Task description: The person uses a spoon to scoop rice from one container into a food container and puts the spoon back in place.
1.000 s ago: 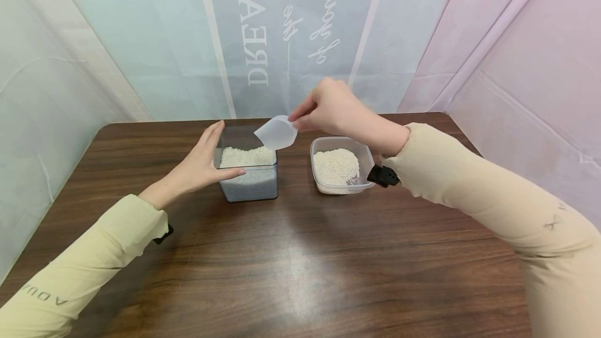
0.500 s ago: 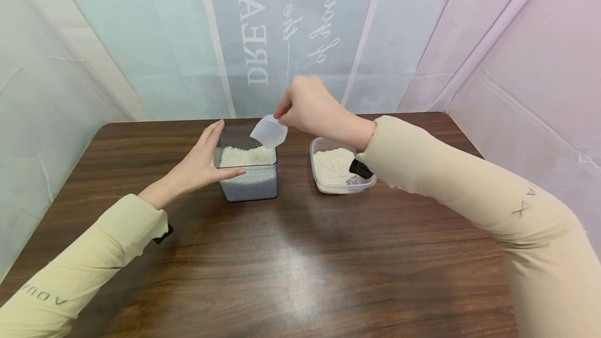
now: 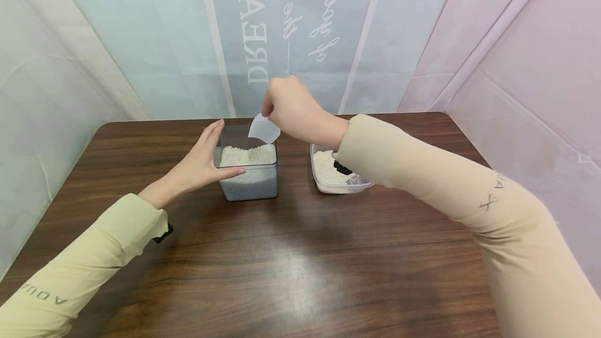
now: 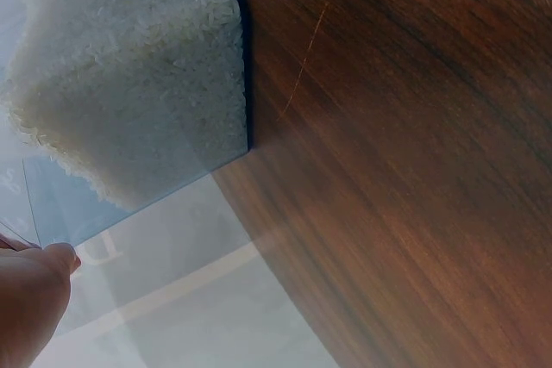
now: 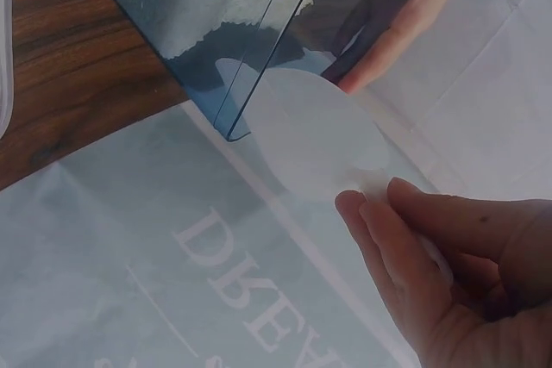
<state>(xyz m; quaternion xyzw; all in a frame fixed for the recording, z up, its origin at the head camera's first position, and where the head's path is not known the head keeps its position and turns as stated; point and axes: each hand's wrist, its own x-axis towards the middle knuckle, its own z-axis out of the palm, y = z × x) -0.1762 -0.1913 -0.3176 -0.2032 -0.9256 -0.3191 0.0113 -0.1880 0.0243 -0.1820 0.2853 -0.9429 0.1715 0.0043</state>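
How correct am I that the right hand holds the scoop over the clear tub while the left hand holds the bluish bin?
Not quite: the scoop is at the mouth of the bluish bin, not over the clear tub, as the right wrist view shows. The right hand holds it, and the left hand holds the bin.

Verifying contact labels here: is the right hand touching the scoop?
Touching: the right wrist view shows the right hand pinching the scoop by its handle.
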